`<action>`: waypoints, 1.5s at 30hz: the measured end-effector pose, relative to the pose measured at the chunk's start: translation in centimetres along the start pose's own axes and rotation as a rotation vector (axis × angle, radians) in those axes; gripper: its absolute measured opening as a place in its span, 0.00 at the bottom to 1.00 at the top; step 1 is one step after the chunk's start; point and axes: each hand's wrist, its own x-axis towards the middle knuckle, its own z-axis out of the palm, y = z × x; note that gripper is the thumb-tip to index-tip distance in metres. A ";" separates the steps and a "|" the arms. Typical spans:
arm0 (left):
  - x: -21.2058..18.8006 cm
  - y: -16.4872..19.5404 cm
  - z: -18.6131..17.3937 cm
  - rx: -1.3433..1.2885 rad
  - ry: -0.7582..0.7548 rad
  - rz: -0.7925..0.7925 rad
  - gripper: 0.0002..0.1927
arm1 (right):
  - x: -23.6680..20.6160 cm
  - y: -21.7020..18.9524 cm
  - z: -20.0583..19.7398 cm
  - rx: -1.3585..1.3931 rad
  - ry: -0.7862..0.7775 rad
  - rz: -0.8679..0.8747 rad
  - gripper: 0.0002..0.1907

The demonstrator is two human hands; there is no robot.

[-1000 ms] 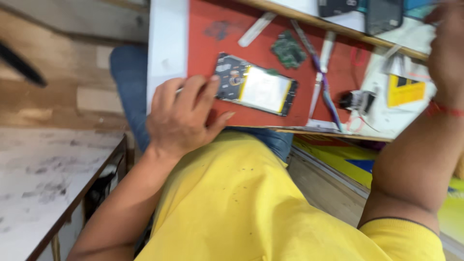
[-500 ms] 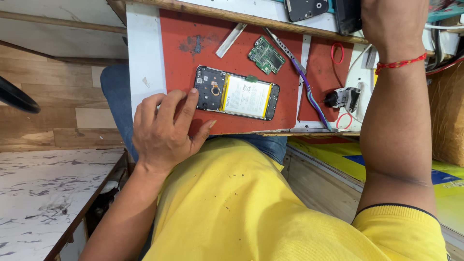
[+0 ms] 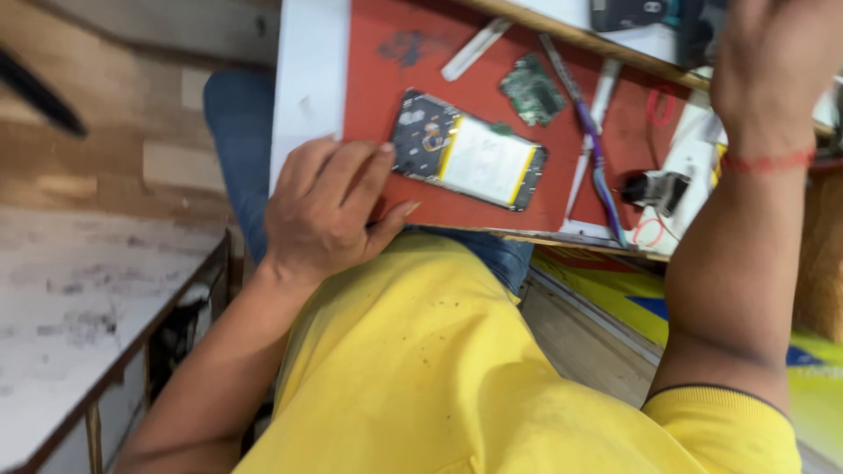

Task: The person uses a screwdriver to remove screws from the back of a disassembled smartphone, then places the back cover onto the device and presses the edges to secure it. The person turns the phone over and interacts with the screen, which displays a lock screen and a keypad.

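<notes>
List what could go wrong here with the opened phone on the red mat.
The opened phone with its pale battery lies bare beside the left hand, so a nudge could slide it. The loose green circuit board could get knocked off the red work mat. The right hand reaches away, blurred.

I counted one opened phone (image 3: 468, 152) on my red mat (image 3: 386, 88), one green circuit board (image 3: 531, 90), one white strip (image 3: 475, 50), one purple tool (image 3: 594, 149), one white stick (image 3: 590, 132) beside it, and two red loops (image 3: 660, 105). One dark device (image 3: 625, 12) lay on the shelf.
</notes>
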 end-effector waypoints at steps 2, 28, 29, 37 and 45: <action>-0.2 -0.3 -0.2 -0.019 0.014 0.040 0.22 | -1.4 -3.3 -0.6 0.154 -0.030 -0.107 0.04; -2.2 -0.9 -0.5 -0.056 0.086 0.079 0.22 | -1.9 -19.9 3.3 0.272 -0.324 -0.839 0.11; -2.2 -0.9 -0.6 -0.062 0.090 0.077 0.22 | -1.8 -20.3 3.0 0.265 -0.317 -0.857 0.11; -2.1 -0.8 -0.6 -0.074 0.082 0.079 0.21 | -0.8 -21.6 1.2 0.188 -0.303 -0.962 0.19; -1.8 -0.9 -0.4 -0.081 0.090 0.079 0.22 | -2.9 -16.3 -0.3 0.603 -0.147 -0.352 0.06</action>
